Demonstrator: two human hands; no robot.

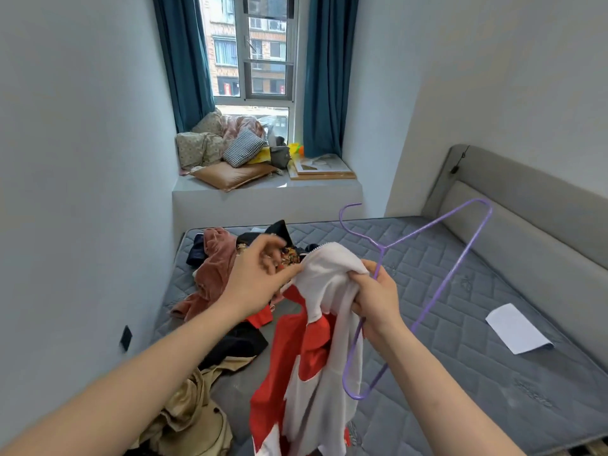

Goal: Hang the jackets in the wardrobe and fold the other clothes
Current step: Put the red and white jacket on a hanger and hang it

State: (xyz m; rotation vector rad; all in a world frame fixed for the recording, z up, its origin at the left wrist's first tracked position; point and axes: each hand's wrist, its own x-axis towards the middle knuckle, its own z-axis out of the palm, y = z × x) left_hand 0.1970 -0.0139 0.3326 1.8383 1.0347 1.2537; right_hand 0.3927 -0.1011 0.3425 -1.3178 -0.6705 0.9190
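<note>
light: bright, even daylight from window (251, 51) upper centre | shadows: soft | blur: left hand (260, 274) fingers | distortion: walls bow at edges

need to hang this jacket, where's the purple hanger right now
In the head view, the purple hanger is right of centre, held in the right hand together with the red and white jacket, above the grey mattress.

Both hands (260, 274) (378, 297) raised, fingers curled

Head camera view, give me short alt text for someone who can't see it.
Two hands hold a red and white jacket above a grey mattress: the right hand grips the jacket and a purple hanger, the left hand pinches the collar. More clothes lie heaped behind.
</note>
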